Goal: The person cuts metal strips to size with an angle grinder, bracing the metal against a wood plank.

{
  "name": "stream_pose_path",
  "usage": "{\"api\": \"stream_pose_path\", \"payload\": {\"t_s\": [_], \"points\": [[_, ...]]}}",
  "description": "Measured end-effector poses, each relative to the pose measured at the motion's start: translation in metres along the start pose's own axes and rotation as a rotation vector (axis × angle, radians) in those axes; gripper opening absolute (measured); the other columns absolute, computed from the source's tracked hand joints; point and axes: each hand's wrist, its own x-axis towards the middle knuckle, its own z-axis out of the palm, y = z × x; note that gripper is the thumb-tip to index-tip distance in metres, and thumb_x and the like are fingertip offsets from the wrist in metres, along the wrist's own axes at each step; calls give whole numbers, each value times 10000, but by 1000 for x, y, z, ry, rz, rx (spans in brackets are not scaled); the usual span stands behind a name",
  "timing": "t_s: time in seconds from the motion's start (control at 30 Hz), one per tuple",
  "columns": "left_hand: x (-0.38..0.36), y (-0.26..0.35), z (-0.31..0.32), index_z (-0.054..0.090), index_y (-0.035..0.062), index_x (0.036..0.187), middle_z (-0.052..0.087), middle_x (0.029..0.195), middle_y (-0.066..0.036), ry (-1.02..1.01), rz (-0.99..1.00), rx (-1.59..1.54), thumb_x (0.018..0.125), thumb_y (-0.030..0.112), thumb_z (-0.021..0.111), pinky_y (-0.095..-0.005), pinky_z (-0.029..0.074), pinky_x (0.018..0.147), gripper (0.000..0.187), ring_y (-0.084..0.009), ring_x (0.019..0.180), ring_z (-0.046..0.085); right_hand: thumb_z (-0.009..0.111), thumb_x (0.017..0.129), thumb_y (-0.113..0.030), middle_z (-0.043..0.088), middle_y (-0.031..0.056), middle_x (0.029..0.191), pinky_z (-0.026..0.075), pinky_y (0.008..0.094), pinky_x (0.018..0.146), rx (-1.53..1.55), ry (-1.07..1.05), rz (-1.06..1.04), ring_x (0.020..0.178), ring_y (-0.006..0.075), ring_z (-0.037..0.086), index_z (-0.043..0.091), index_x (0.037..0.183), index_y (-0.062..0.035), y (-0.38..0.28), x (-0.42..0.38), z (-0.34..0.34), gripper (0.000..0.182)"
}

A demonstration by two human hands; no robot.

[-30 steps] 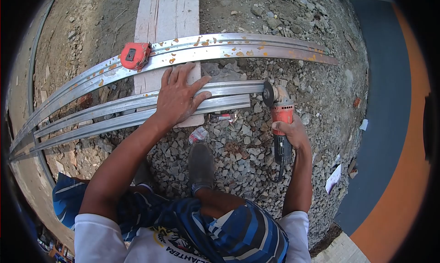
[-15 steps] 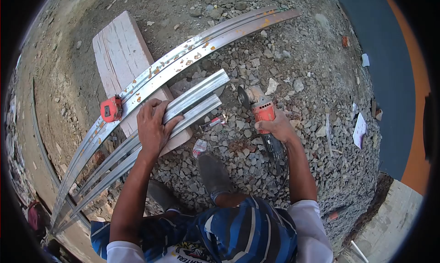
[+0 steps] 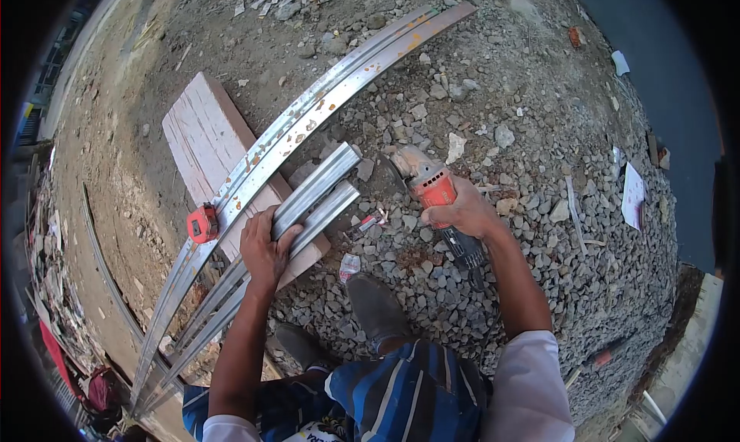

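My left hand (image 3: 266, 249) is closed around two silver metal channels (image 3: 317, 181), which rest across a wooden plank (image 3: 206, 134). My right hand (image 3: 465, 208) grips a red and black angle grinder (image 3: 436, 192) by its body. The cutting disc (image 3: 397, 172) is at the grinder's upper left, apart from the channel ends but close to them. Beyond the channels lies a longer metal strip (image 3: 308, 126) with rusty, peeling patches. A red tape measure (image 3: 203, 224) sits on that strip, left of my left hand.
Loose gravel (image 3: 532, 234) covers the ground around my shoes (image 3: 375, 303). A crumpled white wrapper (image 3: 349, 267) and a small red packet (image 3: 370, 221) lie near them. White paper (image 3: 633, 196) is at the right. A thin curved rod (image 3: 108, 265) lies at the left.
The camera view has shifted, so the scene sits lower and tilts. My right hand has brought the grinder nearer the channel ends. My left hand keeps its hold on the channels.
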Motion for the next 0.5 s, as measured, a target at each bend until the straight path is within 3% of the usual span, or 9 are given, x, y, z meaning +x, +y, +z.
{"api": "stream_pose_path", "payload": {"t_s": [0.1,0.17,0.5], "points": [[3,3,-1,668,57,1134,679,988,-106,44,34,18,820,468,783,-408,478,817,530,-310,899,637,825,659,-292,670,72,984,524,324,779,-55,-20,-59,826,171,632,628,1220,-10,-16,0,0,658],[3,3,-1,670,57,1127,680,989,-104,56,19,29,819,469,783,-404,478,814,526,-303,898,639,817,664,-266,663,54,983,517,307,770,67,-22,-58,823,149,619,628,1209,-10,-29,-4,3,631],[2,-1,-2,687,82,1126,664,949,-63,54,8,16,813,525,759,-382,480,788,548,-258,883,633,813,677,-245,658,39,980,511,303,780,-77,16,-114,837,148,613,626,1178,-11,-47,-4,13,584]]}}
